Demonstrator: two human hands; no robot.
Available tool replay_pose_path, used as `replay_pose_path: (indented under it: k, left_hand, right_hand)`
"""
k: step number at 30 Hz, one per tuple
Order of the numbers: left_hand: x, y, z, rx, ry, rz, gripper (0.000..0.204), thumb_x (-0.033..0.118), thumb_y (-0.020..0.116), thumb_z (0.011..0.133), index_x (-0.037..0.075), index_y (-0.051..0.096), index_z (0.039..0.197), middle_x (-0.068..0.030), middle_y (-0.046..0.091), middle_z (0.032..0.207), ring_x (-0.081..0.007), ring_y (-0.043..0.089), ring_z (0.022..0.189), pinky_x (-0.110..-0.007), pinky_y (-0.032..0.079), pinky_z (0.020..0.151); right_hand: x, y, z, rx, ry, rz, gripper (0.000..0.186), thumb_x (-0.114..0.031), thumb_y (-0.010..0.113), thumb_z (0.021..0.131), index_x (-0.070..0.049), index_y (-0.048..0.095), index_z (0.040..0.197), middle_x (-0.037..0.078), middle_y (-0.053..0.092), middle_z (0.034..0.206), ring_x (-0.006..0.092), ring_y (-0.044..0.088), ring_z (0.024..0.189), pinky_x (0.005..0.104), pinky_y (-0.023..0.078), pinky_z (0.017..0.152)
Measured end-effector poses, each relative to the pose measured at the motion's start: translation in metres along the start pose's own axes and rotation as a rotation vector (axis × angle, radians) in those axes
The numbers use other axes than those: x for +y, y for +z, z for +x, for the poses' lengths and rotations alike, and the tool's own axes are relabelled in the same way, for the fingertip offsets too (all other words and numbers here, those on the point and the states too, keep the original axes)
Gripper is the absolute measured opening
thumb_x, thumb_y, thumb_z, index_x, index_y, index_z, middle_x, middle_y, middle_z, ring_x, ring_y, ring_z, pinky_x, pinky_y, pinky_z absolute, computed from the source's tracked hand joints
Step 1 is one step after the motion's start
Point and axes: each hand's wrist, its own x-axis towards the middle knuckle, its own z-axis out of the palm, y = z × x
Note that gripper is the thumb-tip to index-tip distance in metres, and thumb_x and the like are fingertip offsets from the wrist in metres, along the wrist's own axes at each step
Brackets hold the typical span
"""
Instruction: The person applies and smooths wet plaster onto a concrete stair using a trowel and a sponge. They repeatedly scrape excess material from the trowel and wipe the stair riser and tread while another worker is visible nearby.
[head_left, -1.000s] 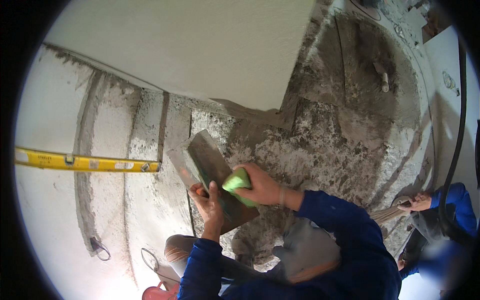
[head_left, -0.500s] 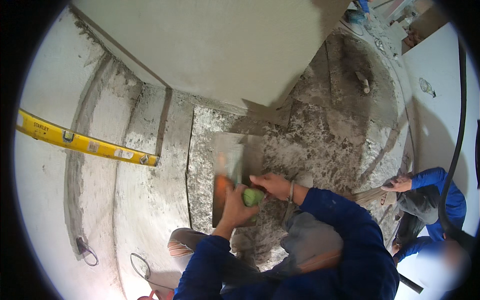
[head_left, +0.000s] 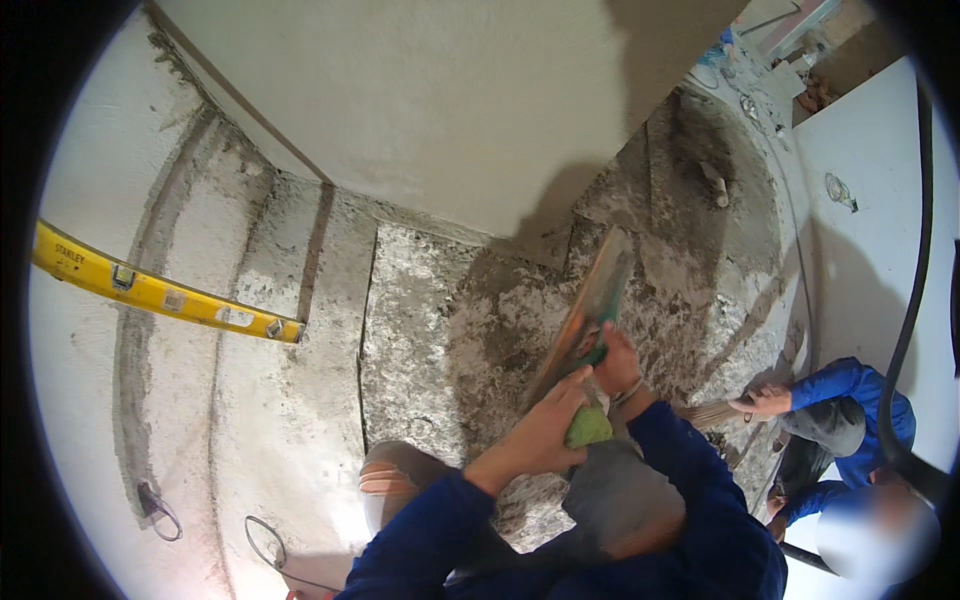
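My right hand [head_left: 620, 362] is wrapped round the green handle of a rectangular plastering trowel [head_left: 606, 275]. The trowel's metal plate is tilted, its long edge slanting from my hands up and to the right over the floor. In my left hand [head_left: 540, 435] is a green sponge [head_left: 588, 428], held low beneath the palm. The left fingers reach to the lower part of the trowel, close to the right hand; whether they press on the plate cannot be made out.
A yellow spirit level [head_left: 170, 292] lies at the left by the plastered wall [head_left: 450, 110]. On the right crouches another person in blue sleeves [head_left: 850, 400], one hand low. A black cable [head_left: 920, 250] hangs there. Wire loops [head_left: 265, 540] stick out at lower left.
The trowel has swung from upright in front of me to a slant toward the right. Both hands moved right, and the right hand now grips its handle. The sponge stays in the left.
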Motion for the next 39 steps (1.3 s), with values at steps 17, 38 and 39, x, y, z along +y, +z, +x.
replay_pose_path:
  k: [17, 38, 39]
  left_hand:
    - [0.018, -0.102, -0.047, 0.639, -0.252, -0.399, 0.049, -0.008, 0.059, 0.069, 0.004, 0.043, 0.113, -0.0198, 0.045, 0.135, -0.0323, 0.058, 0.117, -0.047, 0.051, 0.098]
    - [0.045, -0.103, -0.082, 0.687, -0.26, -0.272, 0.051, -0.01, 0.063, 0.066, 0.004, 0.044, 0.112, -0.0192, 0.046, 0.134, -0.0284, 0.062, 0.112, -0.04, 0.052, 0.095]
    - [0.044, -0.103, -0.083, 0.69, -0.265, -0.274, 0.051, -0.01, 0.063, 0.066, 0.004, 0.044, 0.111, -0.0191, 0.046, 0.134, -0.0284, 0.062, 0.112, -0.04, 0.051, 0.095]
  right_hand:
    - [-0.061, 0.017, 0.188, 0.065, 0.023, -0.103, 0.034, -0.029, 0.065, 0.093, 0.003, 0.062, 0.106, 0.01, 0.066, 0.084, 0.0173, 0.059, 0.061, 0.0354, 0.052, 0.06]
    - [-0.061, 0.037, 0.222, 0.013, 0.089, 0.092, 0.042, -0.031, 0.057, 0.097, -0.001, 0.057, 0.127, 0.011, 0.06, 0.128, 0.0252, 0.058, 0.111, 0.0389, 0.05, 0.092]
    - [-0.068, 0.037, 0.226, 0.049, 0.063, 0.047, 0.042, -0.031, 0.057, 0.097, -0.001, 0.058, 0.125, 0.011, 0.061, 0.126, 0.0249, 0.059, 0.109, 0.0387, 0.05, 0.09]
